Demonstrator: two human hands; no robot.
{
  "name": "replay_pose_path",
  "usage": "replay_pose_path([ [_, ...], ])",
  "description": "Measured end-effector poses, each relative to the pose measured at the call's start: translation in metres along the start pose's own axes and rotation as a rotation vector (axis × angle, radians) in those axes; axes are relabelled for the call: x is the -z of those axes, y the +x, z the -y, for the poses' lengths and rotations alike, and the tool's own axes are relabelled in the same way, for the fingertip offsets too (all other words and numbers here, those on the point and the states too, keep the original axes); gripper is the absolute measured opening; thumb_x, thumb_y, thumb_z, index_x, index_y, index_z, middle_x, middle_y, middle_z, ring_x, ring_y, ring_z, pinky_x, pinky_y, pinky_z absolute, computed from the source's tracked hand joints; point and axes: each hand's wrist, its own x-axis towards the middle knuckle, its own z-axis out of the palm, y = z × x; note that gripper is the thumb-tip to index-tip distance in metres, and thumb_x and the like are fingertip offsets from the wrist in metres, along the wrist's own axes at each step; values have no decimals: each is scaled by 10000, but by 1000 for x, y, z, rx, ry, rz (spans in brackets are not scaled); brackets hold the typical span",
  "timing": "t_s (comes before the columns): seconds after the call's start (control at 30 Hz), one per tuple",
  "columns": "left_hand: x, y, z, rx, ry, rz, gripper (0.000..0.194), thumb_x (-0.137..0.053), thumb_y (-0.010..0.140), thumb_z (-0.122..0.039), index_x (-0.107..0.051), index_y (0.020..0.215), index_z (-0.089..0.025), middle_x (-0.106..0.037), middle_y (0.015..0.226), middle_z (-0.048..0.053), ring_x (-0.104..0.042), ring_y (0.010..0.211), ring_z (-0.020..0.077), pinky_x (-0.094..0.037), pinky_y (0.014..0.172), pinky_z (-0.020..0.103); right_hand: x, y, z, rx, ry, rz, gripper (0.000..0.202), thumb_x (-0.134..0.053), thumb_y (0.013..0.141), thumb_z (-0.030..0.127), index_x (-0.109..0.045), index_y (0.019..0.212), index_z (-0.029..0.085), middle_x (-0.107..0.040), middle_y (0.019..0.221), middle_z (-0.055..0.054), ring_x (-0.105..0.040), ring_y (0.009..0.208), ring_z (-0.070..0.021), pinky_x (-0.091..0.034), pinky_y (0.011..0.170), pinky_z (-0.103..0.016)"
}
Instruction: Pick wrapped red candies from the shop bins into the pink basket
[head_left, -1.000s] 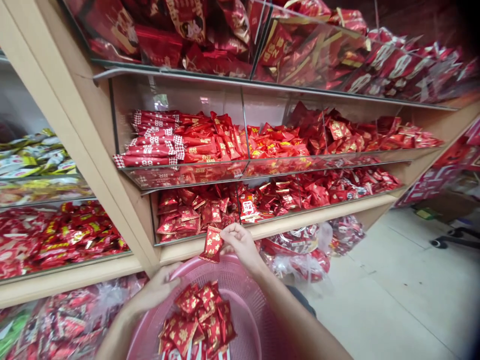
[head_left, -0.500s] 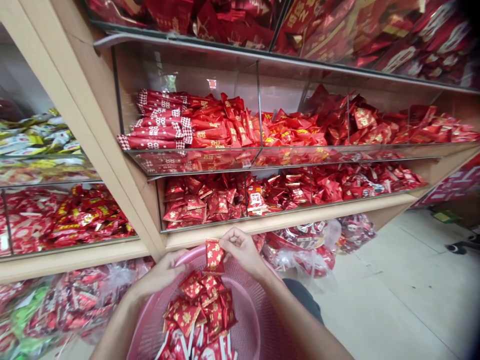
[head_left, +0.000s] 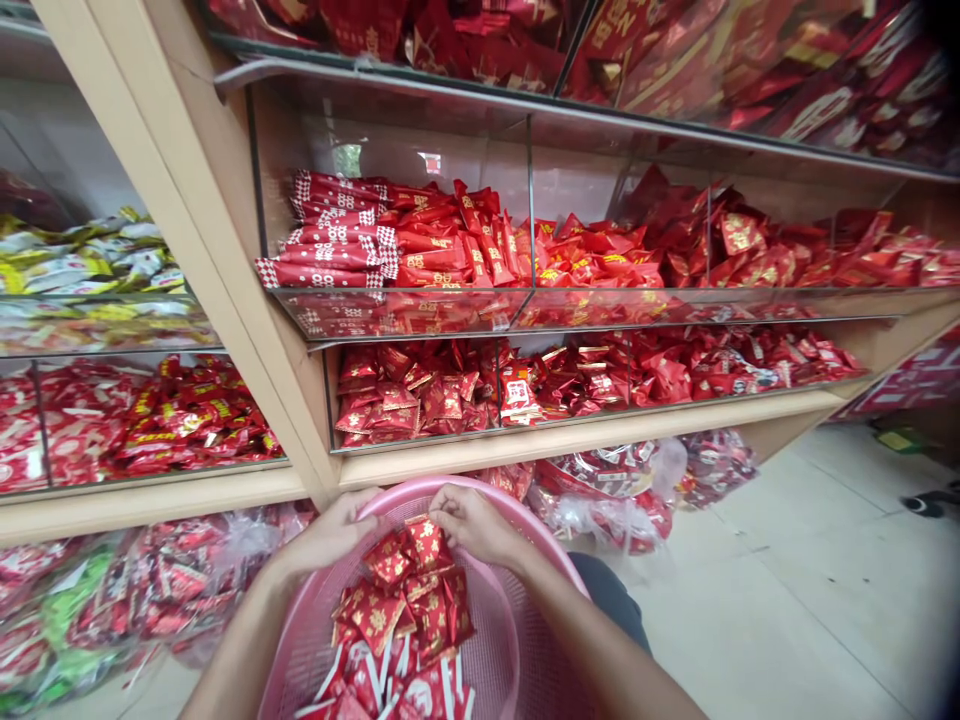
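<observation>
A round pink plastic mesh basket (head_left: 551, 555) sits in front of me below the shelf. My left hand (head_left: 337, 530) is closed on its left rim, the thumb over the inner side. My right hand (head_left: 474, 522) is inside the basket near the far rim, fingertips pinching the upper edge of a red candy packet (head_left: 427, 543) with gold print. That packet touches a heap of similar red-and-gold candy packets (head_left: 375, 612). Nearer to me in the basket lie several red packets with white sticks (head_left: 420, 690), which look like lollipops.
Clear-fronted shelf bins hold red packets (head_left: 442, 240) and smaller red candies (head_left: 405, 395). A wooden upright (head_left: 180, 230) divides them from bins with yellow-and-white packets (head_left: 90, 255). Filled plastic bags (head_left: 615, 490) lie on the tiled floor (head_left: 750, 590) under the shelf.
My right hand has lowered the packet from the far rim down onto the heap in the basket. My left hand stays at the rim. The view has shifted slightly.
</observation>
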Motion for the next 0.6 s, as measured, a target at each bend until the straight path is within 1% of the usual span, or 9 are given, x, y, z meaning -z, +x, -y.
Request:
replay_pose_path([
  [0.07, 0, 0, 2, -2, -6, 6, 430, -547, 792, -400, -570, 1151, -165, -661, 1030, 38, -588, 925, 219, -450, 824, 301, -4, 2, -4, -17, 38, -3, 108, -501, 817, 279, -506, 764, 185, -491, 659, 39, -481, 503, -73, -410, 445, -177],
  [0.17, 0, 0, 4, -16, -4, 0, 428, -557, 790, -416, -576, 1137, -167, -660, 1010, 36, -578, 935, 218, -441, 835, 297, -13, 4, -11, -24, 121, -42, 144, -514, 811, 334, -521, 809, 190, -515, 709, 29, -512, 546, -87, -457, 466, -198],
  [0.27, 0, -1, 3, -6, -11, -3, 416, -574, 780, -428, -597, 1103, -166, -663, 1020, 35, -565, 971, 223, -420, 870, 293, -21, 5, -15, 12, 137, -110, 124, -525, 802, 307, -542, 854, 195, -561, 756, 5, -567, 653, -125, -492, 530, -230],
  [0.33, 0, -2, 2, -10, -15, 1, 417, -572, 778, -444, -608, 1081, -160, -669, 1001, 37, -568, 954, 221, -422, 863, 288, -24, 5, -16, 39, 101, -122, 99, -517, 804, 260, -552, 876, 204, -584, 763, -3, -586, 687, -143, -499, 565, -250],
  [0.43, 1, -2, 4, -40, -15, 2, 431, -562, 783, -461, -613, 1073, -146, -672, 952, 39, -576, 902, 213, -431, 832, 283, -24, 2, -13, 58, -30, -139, 132, -522, 785, 183, -559, 908, 215, -608, 783, -9, -605, 726, -162, -497, 640, -280],
  [0.53, 2, -2, 7, -47, -10, -4, 432, -551, 795, -445, -603, 1101, -145, -668, 942, 41, -576, 884, 212, -434, 817, 285, -22, -4, -7, 45, -300, -167, 225, -544, 758, 145, -560, 970, 221, -614, 866, -30, -599, 818, -182, -474, 725, -293],
  [0.6, 3, -2, 8, -46, 2, -15, 412, -556, 792, -427, -608, 1102, -160, -667, 973, 41, -571, 914, 221, -429, 835, 289, -22, -8, -3, 25, -455, -149, 258, -544, 755, 143, -556, 1002, 218, -611, 888, -47, -589, 848, -202, -460, 729, -297],
])
